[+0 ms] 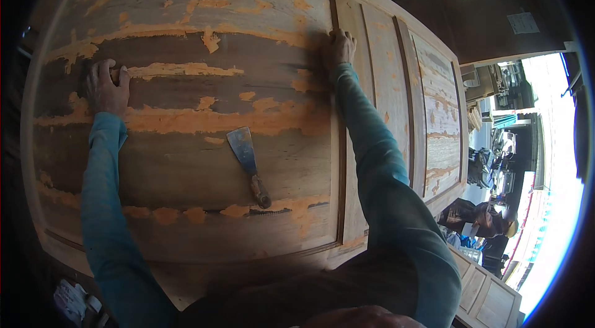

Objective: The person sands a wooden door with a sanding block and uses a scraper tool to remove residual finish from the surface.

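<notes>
A large wooden door panel [204,173] lies in front of me, with orange filler [186,120] smeared across it in uneven bands and patches. On its left part rests my left hand [108,89], fingers bent and thumb spread away from them, beside a strip of filler. My right hand [343,49] reaches to the far end of a raised upright strip [342,12] and presses there with curled fingers; whatever they hold, if anything, is hidden. Between my arms a putty knife [245,157] lies on the panel, its blade pointing away from me and its worn handle toward me.
More framed sections of the door [441,111] extend to the right. Beyond them stand a dark brown board [489,12] and cluttered workshop goods. A person [480,219] is at the right, near another panelled door [489,294]. Pale crumpled cloth [71,300] lies at lower left.
</notes>
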A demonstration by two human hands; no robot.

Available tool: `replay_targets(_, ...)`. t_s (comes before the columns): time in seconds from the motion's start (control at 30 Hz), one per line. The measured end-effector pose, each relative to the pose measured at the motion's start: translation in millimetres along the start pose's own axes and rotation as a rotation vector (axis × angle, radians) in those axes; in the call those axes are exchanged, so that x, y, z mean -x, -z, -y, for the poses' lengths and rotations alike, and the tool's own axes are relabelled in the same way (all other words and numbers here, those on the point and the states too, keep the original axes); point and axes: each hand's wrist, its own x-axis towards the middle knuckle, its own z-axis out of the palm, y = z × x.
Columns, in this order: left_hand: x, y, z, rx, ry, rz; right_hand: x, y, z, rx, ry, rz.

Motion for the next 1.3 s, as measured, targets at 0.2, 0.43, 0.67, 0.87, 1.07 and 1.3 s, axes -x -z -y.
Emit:
replay_targets(0.2,3.1,7.5,7.0,-0.028,0.027,0.018,25.4,4.3,10.8,0.009,0.011,0.024)
replay_targets(0.43,10.5,9.9,2.0,-0.033,0.024,0.032,34.9,3.0,-3.7,-0.052,0.086,-0.026)
replay_targets(0.67,-3.4,12.9,-11.4,-0.004,0.059,0.074,-80.2,-63.2,-34.4,0.113,0.002,-0.013)
replay_targets(0.87,9.8,14.9,1.8,-0.073,0.023,0.012,91.1,32.3,-0.3,-0.075,0.162,0.012)
replay_targets(1.07,-2.9,14.9,-2.8,0.003,0.034,0.035,-120.7,-54.2,-9.0,0.215,0.062,0.153)
replay_targets(1.3,2.2,19.7,-2.1,-0.022,0.064,0.07,-75.1,-60.8,-18.7,0.046,0.117,0.016)
